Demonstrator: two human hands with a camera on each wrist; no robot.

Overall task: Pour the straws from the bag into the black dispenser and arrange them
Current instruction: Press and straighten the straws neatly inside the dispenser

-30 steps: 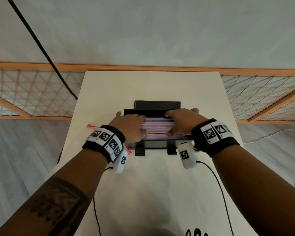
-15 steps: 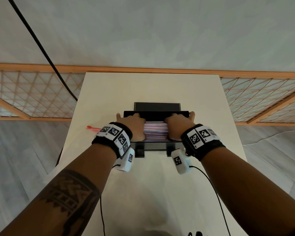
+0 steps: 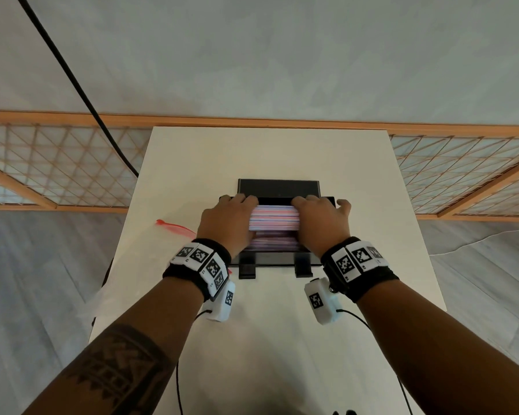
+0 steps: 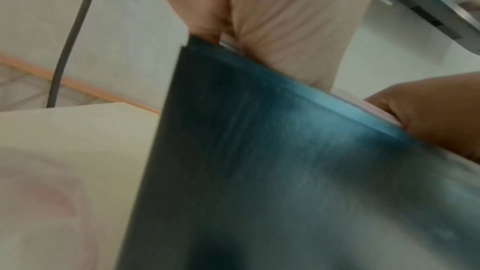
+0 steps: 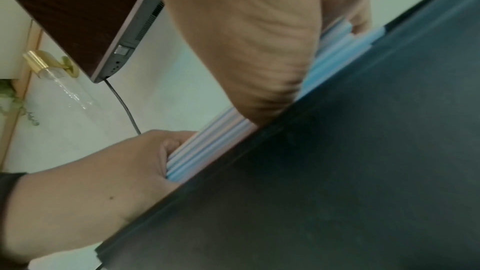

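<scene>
The black dispenser point(image 3: 277, 260) stands mid-table with its lid point(image 3: 277, 188) raised at the back. A bundle of pink, blue and white straws point(image 3: 274, 218) lies across its open top, with more straws blurred below it. My left hand point(image 3: 229, 221) grips the bundle's left end and my right hand point(image 3: 318, 220) grips its right end, fingers curled over the far side. The right wrist view shows the straws point(image 5: 215, 151) above the dispenser wall point(image 5: 337, 171), the left hand point(image 5: 91, 182) curled round their end. The clear bag's red zip strip point(image 3: 174, 226) lies left of the dispenser.
The cream table point(image 3: 267, 154) stands against a grey wall, with wooden lattice panels point(image 3: 57, 166) on both sides. A black cable point(image 3: 72, 76) hangs at the left. Thin wires point(image 3: 360, 317) trail from my wrist cameras over the near tabletop.
Both hands have drawn inward along the straws, from lying spread on top of the pile to gripping a bundle from its two ends. The bundle sits slightly higher now.
</scene>
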